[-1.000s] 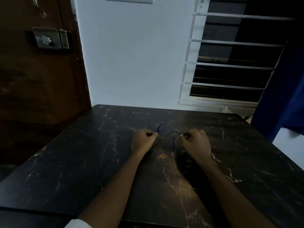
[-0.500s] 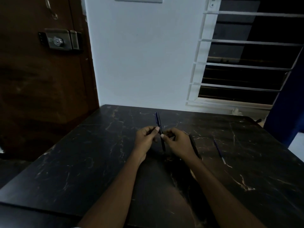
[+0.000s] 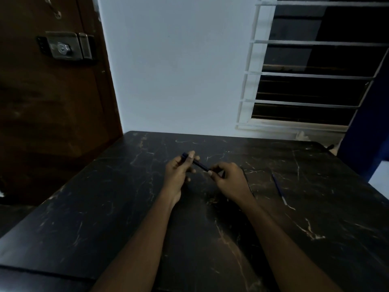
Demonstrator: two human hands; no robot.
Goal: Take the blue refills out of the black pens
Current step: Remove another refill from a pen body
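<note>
Both my hands hold one black pen (image 3: 200, 164) just above the dark marble table (image 3: 105, 207). My left hand (image 3: 179, 171) grips its far end between thumb and fingers. My right hand (image 3: 229, 178) pinches its near end. The pen slants from upper left to lower right between them. Another black pen (image 3: 246, 180) lies on the table just right of my right hand, partly hidden by it. Further right a thin blue refill (image 3: 278, 187) lies loose on the table.
The table's far edge meets a white wall (image 3: 179, 70). A brown door with a metal lock (image 3: 63, 47) stands at the left. A barred window (image 3: 311, 81) is at the back right, with a blue curtain (image 3: 376, 127) beside it.
My hands lifted the pen from the table and turned it from nearly upright to a slant. The view has shifted to the left, so the loose refill sits further right.
</note>
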